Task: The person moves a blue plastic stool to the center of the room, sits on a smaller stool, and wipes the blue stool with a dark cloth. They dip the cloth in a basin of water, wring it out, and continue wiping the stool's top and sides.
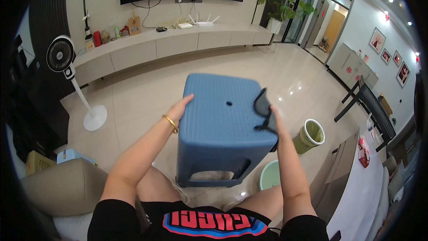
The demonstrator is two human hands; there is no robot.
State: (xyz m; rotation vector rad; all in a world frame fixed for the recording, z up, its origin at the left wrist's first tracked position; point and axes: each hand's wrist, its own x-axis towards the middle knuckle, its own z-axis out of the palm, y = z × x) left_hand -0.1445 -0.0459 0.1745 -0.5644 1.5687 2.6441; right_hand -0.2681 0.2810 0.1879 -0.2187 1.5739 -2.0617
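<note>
A blue plastic stool (224, 117) with a small hole in its textured top stands upright before me. My left hand (182, 107) lies against the stool's left edge, fingers extended; a gold bangle circles that wrist. At the right edge, my right hand (277, 120) is beside a pair of dark sunglasses (264, 108), which rest at the rim of the stool top. The fingers of this hand are mostly hidden, so whether it grips the sunglasses or only touches them does not show.
A green-lined waste bin (308, 135) and a pale green basin (270, 175) stand to the right. A white pedestal fan (95, 117) is at the left. Beyond runs a long low cabinet (177, 43) under a television. A white-topped table (359, 187) lies at the right.
</note>
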